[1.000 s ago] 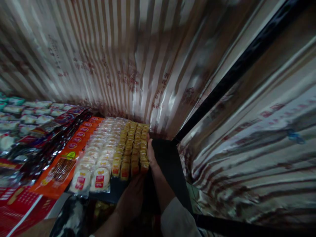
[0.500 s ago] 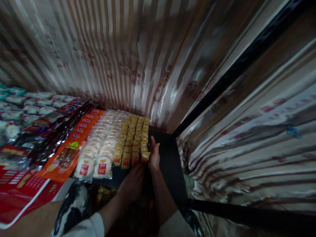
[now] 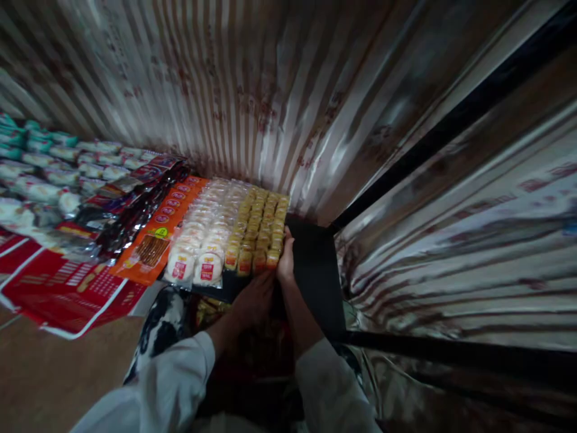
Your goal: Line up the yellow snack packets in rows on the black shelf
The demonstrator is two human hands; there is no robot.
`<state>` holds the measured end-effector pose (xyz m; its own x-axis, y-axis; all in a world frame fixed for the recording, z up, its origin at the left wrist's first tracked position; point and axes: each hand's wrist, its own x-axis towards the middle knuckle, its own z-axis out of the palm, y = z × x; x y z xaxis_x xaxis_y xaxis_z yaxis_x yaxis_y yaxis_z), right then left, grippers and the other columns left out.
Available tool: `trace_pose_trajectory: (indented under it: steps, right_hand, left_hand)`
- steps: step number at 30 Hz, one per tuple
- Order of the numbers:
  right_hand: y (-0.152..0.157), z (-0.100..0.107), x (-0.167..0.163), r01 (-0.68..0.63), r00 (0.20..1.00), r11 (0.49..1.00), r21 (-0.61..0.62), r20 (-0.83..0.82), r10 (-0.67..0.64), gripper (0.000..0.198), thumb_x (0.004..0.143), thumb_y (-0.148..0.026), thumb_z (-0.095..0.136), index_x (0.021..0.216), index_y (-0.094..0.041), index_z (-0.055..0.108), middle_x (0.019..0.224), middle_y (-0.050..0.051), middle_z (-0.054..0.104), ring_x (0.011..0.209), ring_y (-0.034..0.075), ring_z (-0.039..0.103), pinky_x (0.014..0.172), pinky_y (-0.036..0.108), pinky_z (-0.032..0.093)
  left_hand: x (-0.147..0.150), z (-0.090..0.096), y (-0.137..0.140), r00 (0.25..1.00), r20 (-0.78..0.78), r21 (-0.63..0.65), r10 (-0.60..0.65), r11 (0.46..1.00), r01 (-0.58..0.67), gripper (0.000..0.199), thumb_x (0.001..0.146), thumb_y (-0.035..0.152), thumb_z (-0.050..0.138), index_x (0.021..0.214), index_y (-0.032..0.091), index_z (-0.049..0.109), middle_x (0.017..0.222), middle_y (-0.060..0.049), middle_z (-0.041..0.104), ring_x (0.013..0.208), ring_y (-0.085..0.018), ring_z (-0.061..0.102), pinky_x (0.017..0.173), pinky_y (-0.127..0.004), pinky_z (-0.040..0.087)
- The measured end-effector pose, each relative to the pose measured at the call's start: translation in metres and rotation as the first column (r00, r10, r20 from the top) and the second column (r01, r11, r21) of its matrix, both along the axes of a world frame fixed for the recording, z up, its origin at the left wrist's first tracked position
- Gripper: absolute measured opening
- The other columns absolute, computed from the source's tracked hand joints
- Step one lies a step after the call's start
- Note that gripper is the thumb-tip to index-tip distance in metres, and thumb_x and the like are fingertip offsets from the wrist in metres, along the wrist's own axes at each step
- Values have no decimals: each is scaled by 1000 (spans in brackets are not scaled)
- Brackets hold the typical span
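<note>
Before a striped sheet (image 3: 279, 108), on a black shelf (image 3: 315, 276): small yellow packets (image 3: 259, 225) in close rows, just right of white wrapped rounds (image 3: 211, 243). Rests the right hand (image 3: 286, 261) against the rows' right side, unclenched; holds the left hand (image 3: 255, 296) low at their front corner. Cannot tell that grip, too dark.

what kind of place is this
Probably a shop or its stockroom: yellow packets and round white packets sit in tidy rows on a black shelf, beside orange snack packs.
</note>
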<state>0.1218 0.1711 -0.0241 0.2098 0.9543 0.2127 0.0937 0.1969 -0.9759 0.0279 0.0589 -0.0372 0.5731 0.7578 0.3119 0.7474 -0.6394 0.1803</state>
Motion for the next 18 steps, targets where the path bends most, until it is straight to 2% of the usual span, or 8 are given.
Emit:
trace_pose_trajectory:
  steps: [2, 5, 8, 11, 12, 14, 16, 18]
  right_hand:
    - [-4, 3, 3, 28, 999, 1000, 5, 27, -28, 54, 89, -52, 10, 130, -32, 40, 131, 4, 49, 122, 17, 43, 93, 41, 44]
    - [-23, 12, 8, 134, 991, 991, 7, -1, -134, 49, 90, -47, 14, 127, -32, 41, 134, 5, 44, 125, 18, 39, 97, 46, 40]
    - [-66, 19, 13, 153, 986, 988, 28, -77, -150, 43, 90, -44, 19, 122, -29, 44, 125, 9, 51, 115, 21, 48, 89, 46, 45]
    - [-125, 19, 16, 82, 997, 997, 14, 9, -82, 37, 89, -43, 28, 114, -26, 50, 102, 9, 61, 93, 22, 58, 74, 40, 49]
    - [-145, 17, 17, 52, 996, 999, -8, 71, -51, 36, 89, -42, 30, 110, -24, 53, 93, 7, 63, 82, 20, 60, 70, 37, 49]
    - [-177, 9, 14, -98, 974, 992, -79, 197, 112, 33, 89, -40, 35, 102, -21, 58, 79, 4, 64, 73, 18, 60, 69, 33, 48]
    - [-195, -3, 7, -294, 888, 932, -213, 299, 349, 30, 88, -38, 39, 95, -21, 62, 74, 3, 65, 72, 17, 61, 71, 31, 49]
    - [-201, -20, -3, -374, 799, 860, -348, 349, 489, 28, 86, -36, 41, 97, -22, 63, 85, 5, 69, 81, 19, 64, 78, 32, 49]
  left_hand:
    - [-1, 1, 1, 1000, 5, -6, 4, 1000, -4, 40, 87, 20, 38, 122, 4, 49, 132, -16, 48, 132, -24, 30, 108, -39, 28]
    - [-3, 5, -6, 998, 61, 0, 16, 1000, -16, 40, 87, 19, 38, 124, 6, 47, 131, -14, 49, 130, -23, 32, 107, -38, 30]
    - [-11, 7, -33, 980, 195, -15, 52, 999, -50, 37, 85, 15, 39, 119, 8, 51, 124, -13, 54, 125, -22, 39, 103, -39, 36]
    - [-28, -4, -74, 945, 325, -90, 34, 996, -5, 30, 82, 12, 40, 106, 13, 58, 106, -11, 62, 110, -20, 50, 95, -40, 43]
    - [-36, -11, -86, 937, 346, -129, 51, 992, -6, 29, 81, 11, 40, 102, 14, 59, 100, -11, 63, 104, -20, 53, 90, -39, 46]
    - [-53, -26, -105, 937, 309, -240, 164, 967, -90, 26, 79, 10, 43, 96, 14, 61, 96, -10, 63, 96, -20, 55, 83, -38, 49]
    - [-67, -38, -111, 937, 216, -367, 274, 912, -182, 25, 77, 11, 46, 97, 15, 62, 100, -10, 62, 97, -21, 55, 83, -36, 48]
    - [-77, -44, -107, 908, 112, -447, 404, 836, -318, 27, 77, 12, 48, 101, 12, 61, 103, -12, 62, 98, -22, 55, 86, -35, 46]
